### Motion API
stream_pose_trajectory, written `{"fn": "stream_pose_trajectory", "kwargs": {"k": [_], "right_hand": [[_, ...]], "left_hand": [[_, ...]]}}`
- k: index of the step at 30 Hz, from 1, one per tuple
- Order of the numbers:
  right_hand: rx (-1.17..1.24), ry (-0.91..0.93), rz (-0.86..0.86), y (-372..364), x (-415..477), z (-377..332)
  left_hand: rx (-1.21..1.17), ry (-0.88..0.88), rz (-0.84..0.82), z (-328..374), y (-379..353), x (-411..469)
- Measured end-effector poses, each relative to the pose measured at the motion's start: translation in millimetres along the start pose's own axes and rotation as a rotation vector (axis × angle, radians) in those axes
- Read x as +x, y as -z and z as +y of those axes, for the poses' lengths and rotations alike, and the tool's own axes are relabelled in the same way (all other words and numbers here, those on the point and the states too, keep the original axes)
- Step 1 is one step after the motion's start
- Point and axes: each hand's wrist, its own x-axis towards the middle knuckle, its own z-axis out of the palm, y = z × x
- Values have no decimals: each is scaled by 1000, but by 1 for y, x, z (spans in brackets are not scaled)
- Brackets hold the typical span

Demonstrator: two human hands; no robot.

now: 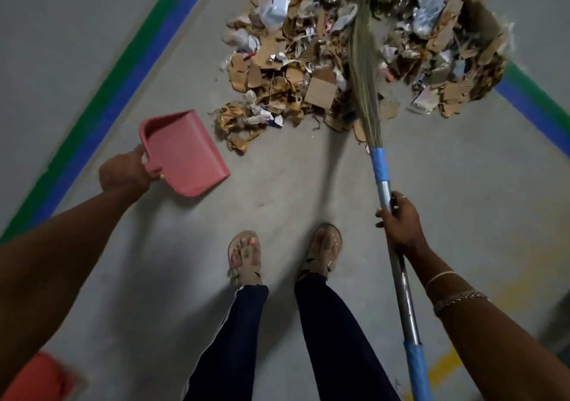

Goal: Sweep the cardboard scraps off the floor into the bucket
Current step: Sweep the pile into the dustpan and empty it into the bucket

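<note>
Grey concrete floor [277, 191], bordered by a painted green-and-blue stripe [123, 70] on the left and a matching one at the far right. A faint yellow marking shows at lower right. The person stands in beige sandals [243, 255], facing the work.

The loose heap of brown cardboard scraps [320, 61], mixed with paper and clear plastic, lies on the floor ahead of the feet. It reaches both stripes' inner corner at the far right.

Left hand [126, 172]: fingers curled round the stub handle of a pink plastic dustpan [188, 154], thumb on top. The pan sits near the heap's front-left edge but apart from it. Whether its lip touches the floor cannot be told.

Right hand [398, 225]: fingers wrapped firmly round the steel shaft of a grass-bristle broom with blue-taped handle [367, 92]. The bristles lie across the middle of the heap – well ahead of the gripping fingers, which touch no scrap.

Judgement: the step in hand is gathering, with nothing loaded into the pan yet. The next move calls for the pan's lip to be set flat against the heap's near edge and for the broom to draw scraps towards it.

A blurred red-orange object [40, 379] sits at the lower-left corner – possibly the bucket, but this cannot be confirmed.
</note>
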Motion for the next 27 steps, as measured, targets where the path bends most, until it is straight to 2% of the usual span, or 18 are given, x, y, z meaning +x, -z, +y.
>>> {"fn": "stream_pose_trajectory", "kwargs": {"k": [3,7,12,16,23,27], "right_hand": [[-137,-36,-45,-17,21,23],[-240,-40,-9,-24,17,38],[-385,-35,-125,-18,-7,54],[-480,24,-216,0,-32,59],[-404,87,-119,30,-63,58],[-396,148,34,27,-34,37]], "left_hand": [[-48,8,-12,-3,-27,26],[-50,-48,-23,-4,-31,42],[-65,-80,-21,18,-19,51],[-128,-82,-5,63,-10,54],[-186,-63,-20,97,-14,49],[-163,-71,-6,98,-23,47]]}}
